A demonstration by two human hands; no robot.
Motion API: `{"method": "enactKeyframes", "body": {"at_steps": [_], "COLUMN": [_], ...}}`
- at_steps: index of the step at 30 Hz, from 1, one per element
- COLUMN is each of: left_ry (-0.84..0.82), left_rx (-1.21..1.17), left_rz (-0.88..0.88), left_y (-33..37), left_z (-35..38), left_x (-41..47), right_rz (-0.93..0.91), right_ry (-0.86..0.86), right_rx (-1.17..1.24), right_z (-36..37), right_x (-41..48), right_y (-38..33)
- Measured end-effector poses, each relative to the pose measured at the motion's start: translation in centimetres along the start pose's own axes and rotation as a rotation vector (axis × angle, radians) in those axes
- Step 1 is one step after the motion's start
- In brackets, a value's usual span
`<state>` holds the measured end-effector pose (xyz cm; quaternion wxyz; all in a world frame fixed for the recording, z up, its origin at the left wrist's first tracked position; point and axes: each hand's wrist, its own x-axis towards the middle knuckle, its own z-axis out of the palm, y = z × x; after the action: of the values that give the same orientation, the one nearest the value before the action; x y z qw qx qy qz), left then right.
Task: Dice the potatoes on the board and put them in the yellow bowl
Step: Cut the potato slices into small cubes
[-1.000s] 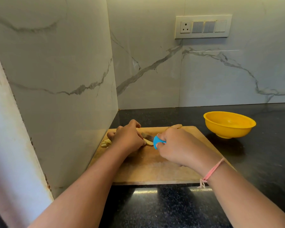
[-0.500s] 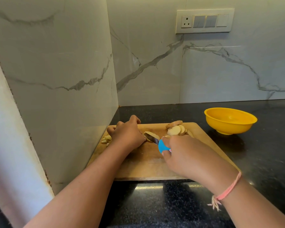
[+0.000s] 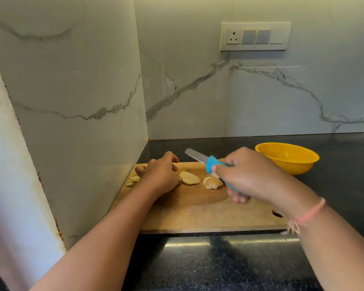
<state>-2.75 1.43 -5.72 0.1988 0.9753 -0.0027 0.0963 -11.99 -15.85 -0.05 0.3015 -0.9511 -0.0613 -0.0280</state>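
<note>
Dicing is at an early stage: a flat potato slice (image 3: 189, 178) and other uncut slices (image 3: 212, 183) lie on the wooden cutting board (image 3: 198, 217), a few diced pieces (image 3: 132, 181) sit at its left edge, and the yellow bowl (image 3: 288, 159) appears empty. The left hand (image 3: 160, 175) is curled beside the flat slice; any contents are hidden. The right hand (image 3: 248, 175) grips the blue-handled knife (image 3: 213, 164). Half a second ago the blade was low at the slice; it is now raised clear.

Bowl (image 3: 287, 157) right of board (image 3: 198, 215)
</note>
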Motion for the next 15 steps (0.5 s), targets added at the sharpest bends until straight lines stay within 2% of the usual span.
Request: {"method": "enactKeyframes", "body": {"at_steps": [5, 7, 12, 15], "left_ry": [-0.053, -0.076, -0.149, -0.125], "left_rx": [-0.010, -0.011, -0.059, -0.029], "left_rz": [0.053, 0.076, 0.113, 0.112], "left_y": [0.1, 0.1, -0.4, -0.3], "left_z": [0.2, 0.2, 0.3, 0.3], "left_x": [0.2, 0.4, 1.2, 1.2], "right_rz": [0.141, 0.135, 0.067, 0.051], "right_ry": [-0.035, -0.072, -0.150, -0.173], "right_rx": [0.243, 0.275, 0.163, 0.087], "right_z": [1.1, 1.8, 3.5, 4.3], "right_x": [6.0, 7.4, 9.2, 9.8], "right_y": [-0.7, -1.2, -2.3, -2.3]}}
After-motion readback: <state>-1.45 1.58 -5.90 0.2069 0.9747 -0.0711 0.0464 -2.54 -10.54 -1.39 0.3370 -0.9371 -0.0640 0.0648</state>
